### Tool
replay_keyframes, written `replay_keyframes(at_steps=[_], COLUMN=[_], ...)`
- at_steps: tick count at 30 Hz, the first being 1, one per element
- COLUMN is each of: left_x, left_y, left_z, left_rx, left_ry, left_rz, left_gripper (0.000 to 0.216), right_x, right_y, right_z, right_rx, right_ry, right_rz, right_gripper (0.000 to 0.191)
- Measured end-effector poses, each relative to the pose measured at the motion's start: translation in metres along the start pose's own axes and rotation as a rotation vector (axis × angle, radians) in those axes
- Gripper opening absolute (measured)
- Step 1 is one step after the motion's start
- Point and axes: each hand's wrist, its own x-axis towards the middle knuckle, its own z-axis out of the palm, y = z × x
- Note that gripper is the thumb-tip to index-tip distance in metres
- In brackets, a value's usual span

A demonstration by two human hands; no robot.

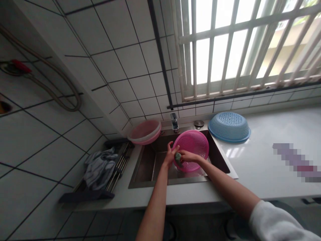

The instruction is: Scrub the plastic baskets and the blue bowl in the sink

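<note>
I observe the sink [156,162]; inside it, toward 2 o'clock, sits the pink colander [194,144]. Outside, farther toward 2 o'clock, the blue colander [229,127] lies inverted. My left hand [171,155], fingers spread, contacts the pink rim at 9 o'clock; my right hand [187,156] grips the green pad [178,159] there.

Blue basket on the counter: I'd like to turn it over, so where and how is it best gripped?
Probably by the rim of the blue basket, at its near and right edges, coming from the front and right over the counter. It sits upside down, so the rim is lowest and flares outward like a lip; the wall is behind, the sink to its left.
</note>
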Motion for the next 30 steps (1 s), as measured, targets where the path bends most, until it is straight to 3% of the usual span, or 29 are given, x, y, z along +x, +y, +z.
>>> replay_keyframes(at_steps=[2,6,9,11,14,16,18,22,24,26,30], left_x=[0.001,0.003,0.003,0.003,0.002,0.001,0.001,0.003,0.003,0.003,0.002], left_y=[0.001,-0.001,-0.003,-0.003,-0.002,-0.001,0.001,0.0,-0.002,-0.004,-0.003], left_z=[0.0,0.004,0.007,0.006,0.003,0.001,0.0,0.005,0.006,0.005,0.0], left_rx=[0.013,-0.008,0.012,0.02,0.008,0.022,0.038,0.044,0.067,0.08,0.056], left_ry=[-0.009,-0.144,-0.178,-0.161,-0.079,-0.023,-0.021,-0.117,-0.162,-0.166,-0.041], left_rz=[0.034,0.089,0.102,0.086,0.041,0.035,0.037,0.091,0.097,0.055,-0.001], left_gripper=[0.082,0.061,0.061,0.066,0.069,0.069,0.073,0.068,0.065,0.067,0.074], right_x=[0.005,0.008,0.005,0.002,0.001,0.002,0.003,0.003,0.001,-0.002,-0.003], right_y=[0.001,-0.007,-0.011,-0.009,0.0,0.004,0.003,-0.01,-0.016,-0.018,-0.01], right_z=[0.003,-0.016,-0.03,-0.028,-0.011,0.0,0.002,-0.019,-0.03,-0.033,-0.011], right_rx=[-0.011,0.042,0.037,0.016,-0.035,-0.07,-0.078,0.005,0.031,0.03,-0.016], right_ry=[0.075,0.399,0.575,0.48,0.083,-0.08,-0.028,0.448,0.557,0.492,0.098], right_rz=[-0.044,-0.242,-0.256,-0.224,-0.117,-0.06,-0.083,-0.225,-0.234,-0.221,-0.099], right_gripper=[0.02,0.019,0.02,0.019,0.016,0.016,0.017,0.02,0.02,0.019,0.014])
